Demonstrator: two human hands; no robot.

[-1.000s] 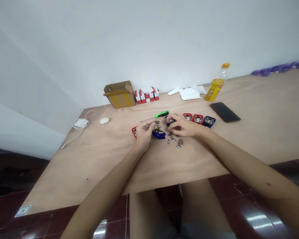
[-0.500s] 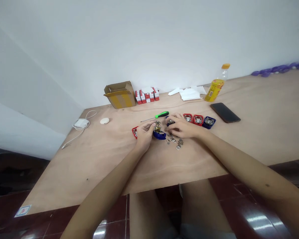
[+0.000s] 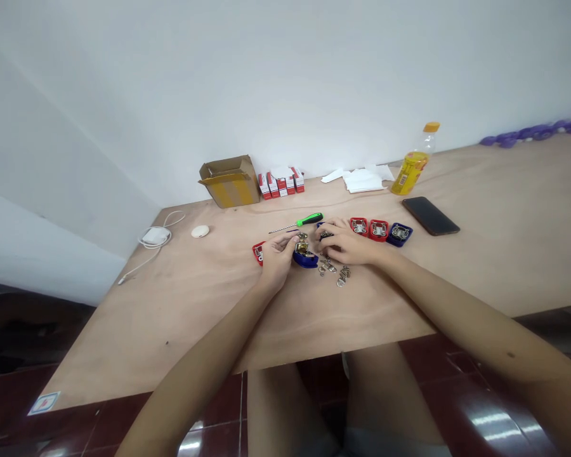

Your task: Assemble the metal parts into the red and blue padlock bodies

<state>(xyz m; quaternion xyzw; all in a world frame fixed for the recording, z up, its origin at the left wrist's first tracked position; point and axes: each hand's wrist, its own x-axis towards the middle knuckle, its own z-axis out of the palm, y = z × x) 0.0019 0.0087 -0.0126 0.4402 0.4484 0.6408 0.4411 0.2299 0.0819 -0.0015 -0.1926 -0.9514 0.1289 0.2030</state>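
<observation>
The left hand (image 3: 276,257) is curling beside a blue plastic holder (image 3: 305,259), its fingertips (image 3: 295,237) pinching a brass-toned metal latch (image 3: 302,246) that is sitting on top of the holder. The hand is mostly closed, though the firmness of its hold cannot be told from this view. The right hand (image 3: 346,244) is cupping down, half closed, over a second blue holder (image 3: 320,225) and a silver latch (image 3: 325,234). Its fingers are hiding much of both, so whether it has real hold of either is unclear. Compared with a moment ago, the right hand is sliding leftward and the two hands are drawing closer together. Just ahead of the right hand, a red holder (image 3: 358,226), another red holder (image 3: 378,229) and a third blue holder (image 3: 400,233) are lying in a row, each carrying a latch. Loose metal clasps (image 3: 333,270) are lying just below the right hand, a fourth, red holder (image 3: 257,252) is tucked beside the left hand, and a green-handled screwdriver (image 3: 309,219) is lying ahead of both hands.
</observation>
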